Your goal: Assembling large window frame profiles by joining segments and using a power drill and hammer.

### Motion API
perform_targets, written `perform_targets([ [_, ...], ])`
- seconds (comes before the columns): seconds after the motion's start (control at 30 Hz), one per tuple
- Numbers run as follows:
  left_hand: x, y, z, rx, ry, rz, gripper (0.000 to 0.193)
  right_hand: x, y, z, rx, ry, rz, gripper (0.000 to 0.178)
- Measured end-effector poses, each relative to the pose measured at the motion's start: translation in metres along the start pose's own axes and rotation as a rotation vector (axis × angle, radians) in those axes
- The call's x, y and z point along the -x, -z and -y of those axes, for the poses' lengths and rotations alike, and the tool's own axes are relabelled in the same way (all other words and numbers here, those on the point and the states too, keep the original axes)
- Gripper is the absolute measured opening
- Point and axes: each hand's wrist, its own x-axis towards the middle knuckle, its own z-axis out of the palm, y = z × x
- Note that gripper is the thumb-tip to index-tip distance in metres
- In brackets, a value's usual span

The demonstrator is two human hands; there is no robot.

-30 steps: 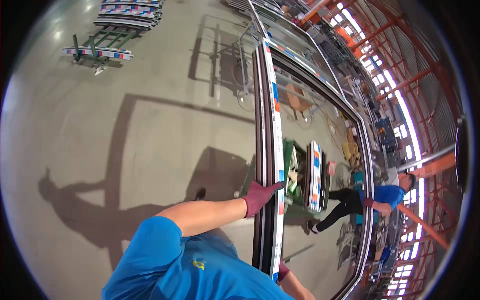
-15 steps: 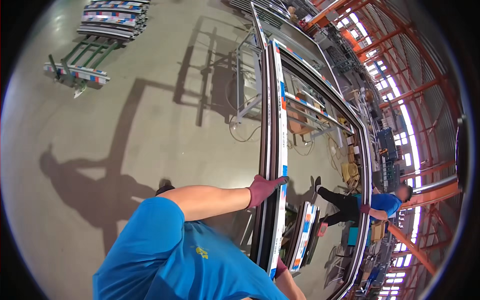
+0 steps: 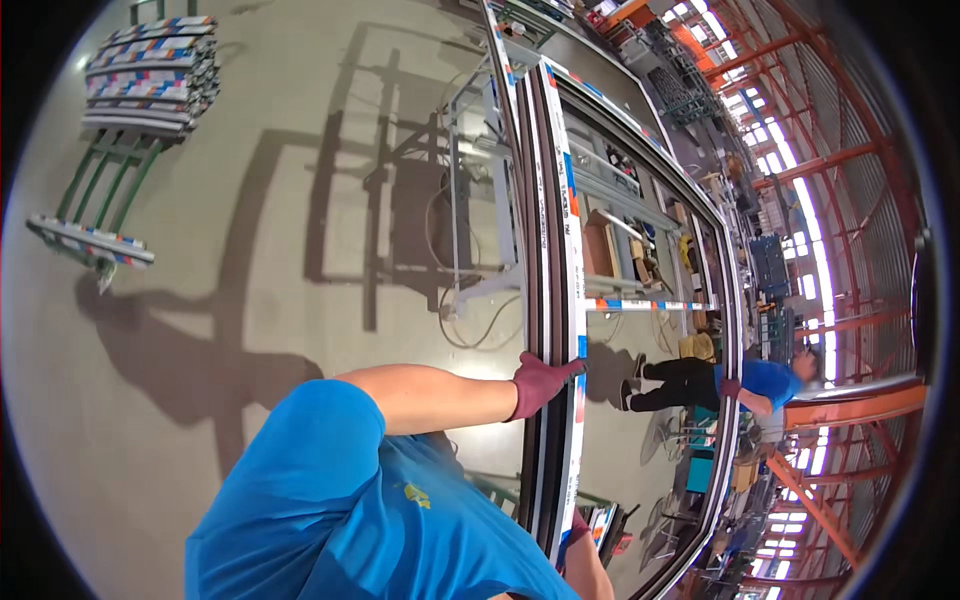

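Note:
A large rectangular window frame [image 3: 573, 260] of dark and white profiles, with coloured tape along its edge, stands between me and a co-worker. My left hand [image 3: 545, 386], in a maroon glove, is closed around the frame's near side, its thumb lying across the white edge. Lower on the same side is my right hand [image 3: 577, 528], also gloved; the profile covers most of its fingers, so its grip cannot be made out fully. On the far side, the co-worker [image 3: 765, 387] in a blue shirt has a gloved hand on the frame.
A grey metal stand [image 3: 490, 285] with cables on the floor is beyond the frame's upper part. A green rack [image 3: 118, 180] with stacked taped profiles [image 3: 150, 75] is at the far left. More taped profiles [image 3: 600, 520] lie near my right hand. Orange beams [image 3: 860, 405] rise at the right.
The surroundings have shifted: the green rack sits farther left, and the stack of profiles near my right hand is lower and mostly hidden. The co-worker's legs have moved. Both hands stay on the frame.

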Motion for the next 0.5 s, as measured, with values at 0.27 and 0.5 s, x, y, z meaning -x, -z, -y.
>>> perform_targets([
  [0.27, -0.079, 0.029, -0.083, 0.037, -0.115, 0.043, 0.113, -0.048, -0.029, 0.078, 0.028, 0.023, 0.024, 0.032],
  [0.5, -0.169, 0.080, -0.160, -0.011, 0.009, 0.020, 0.107, -0.104, -0.092, 0.151, -0.007, 0.076, 0.072, 0.031],
])
